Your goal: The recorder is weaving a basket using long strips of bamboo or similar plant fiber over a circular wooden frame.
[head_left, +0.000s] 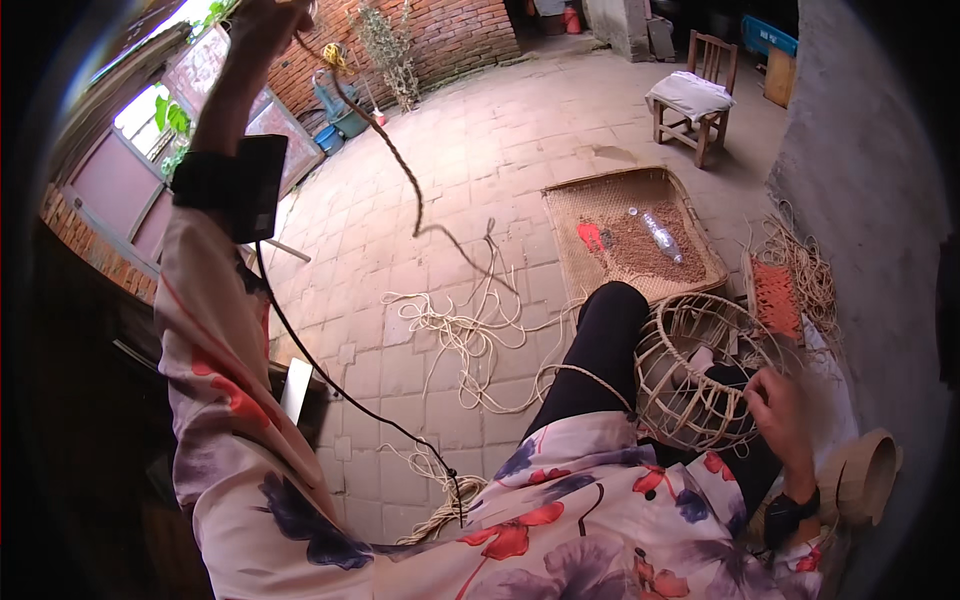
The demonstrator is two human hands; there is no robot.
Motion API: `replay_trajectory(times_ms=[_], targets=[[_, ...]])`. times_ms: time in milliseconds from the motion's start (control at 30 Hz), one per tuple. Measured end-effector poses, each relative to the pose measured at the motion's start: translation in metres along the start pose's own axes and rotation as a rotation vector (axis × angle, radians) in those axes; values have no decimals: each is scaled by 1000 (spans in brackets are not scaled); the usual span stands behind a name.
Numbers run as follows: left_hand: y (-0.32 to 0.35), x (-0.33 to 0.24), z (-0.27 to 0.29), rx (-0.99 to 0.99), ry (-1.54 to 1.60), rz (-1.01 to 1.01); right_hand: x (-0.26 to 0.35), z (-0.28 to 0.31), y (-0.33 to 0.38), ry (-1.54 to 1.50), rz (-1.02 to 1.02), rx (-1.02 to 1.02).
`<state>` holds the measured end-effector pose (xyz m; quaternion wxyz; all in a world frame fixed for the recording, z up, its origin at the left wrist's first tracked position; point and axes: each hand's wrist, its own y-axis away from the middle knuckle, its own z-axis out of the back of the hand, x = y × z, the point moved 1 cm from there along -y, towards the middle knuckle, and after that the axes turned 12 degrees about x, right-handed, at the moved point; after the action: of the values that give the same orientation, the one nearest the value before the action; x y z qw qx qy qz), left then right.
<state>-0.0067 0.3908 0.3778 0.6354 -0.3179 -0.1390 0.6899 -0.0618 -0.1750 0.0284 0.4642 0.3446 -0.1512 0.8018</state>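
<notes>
My left hand (275, 18) is raised high at the upper left, its fingers partly cut off by the picture's edge. It is closed on a twisted cord (392, 158), which hangs down from it toward the floor. An open, round basket frame (668, 395) of pale strips rests on my lap at the right. At its right rim, my right hand (782, 405) has its fingers bent and pressed against the frame; exactly what lies between them is hard to see. Pale loose cord (465, 335) lies tangled on the paving, and one strand runs across my dark-trousered leg to the basket.
Ahead, a woven tray (575, 265) holds brown grains, a clear plastic bottle (660, 238) and a red item. More cord (800, 265) is heaped by the right wall. A wooden chair (697, 95) stands farther off. A black cable (350, 400) runs from my left forearm.
</notes>
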Motion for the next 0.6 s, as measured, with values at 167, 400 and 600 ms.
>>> replay_trajectory(times_ms=[167, 400, 600], targets=[[7, 53, -73, 204, 93, 455, -8, -2, -2, -29, 71, -27], [33, 53, -85, 249, 467, 287, -11, -5, -6, -95, 12, -1], [55, 31, -117, 304, 525, 252, -16, -1, 0, -68, -19, -12]])
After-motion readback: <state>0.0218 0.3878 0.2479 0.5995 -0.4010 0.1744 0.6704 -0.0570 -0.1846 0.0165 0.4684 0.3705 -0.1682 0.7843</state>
